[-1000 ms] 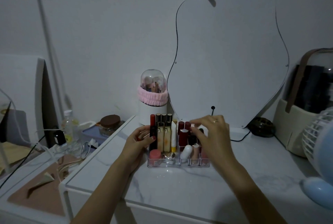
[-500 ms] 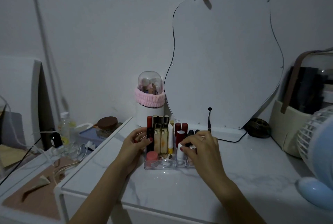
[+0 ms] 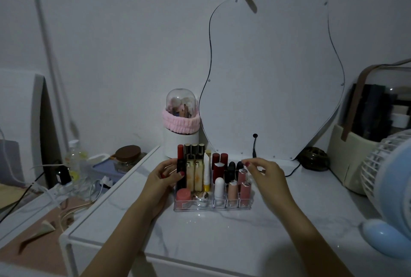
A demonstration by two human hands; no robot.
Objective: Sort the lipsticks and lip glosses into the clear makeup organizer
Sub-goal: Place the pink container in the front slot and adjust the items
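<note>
The clear makeup organizer stands on the white marble tabletop, filled with several upright lipsticks and lip glosses. Red and gold tubes line the back row, two gold glosses and a white-and-yellow tube stand mid-left, and pink tubes fill the front right slots. My left hand holds the organizer's left side, thumb on a dark red tube. My right hand hovers just right of the organizer, fingers loosely apart, holding nothing.
A curved mirror leans on the wall behind the organizer, beside a domed brush holder with a pink band. A cable plugs in at the mirror's base. A blue fan and a handled cosmetics case stand at right. Bottles and cords clutter the lower left shelf.
My right hand has lifted off the front right slots and drawn back to the right, uncovering the white and pink tubes. The left hand stays on the organizer's left side.
</note>
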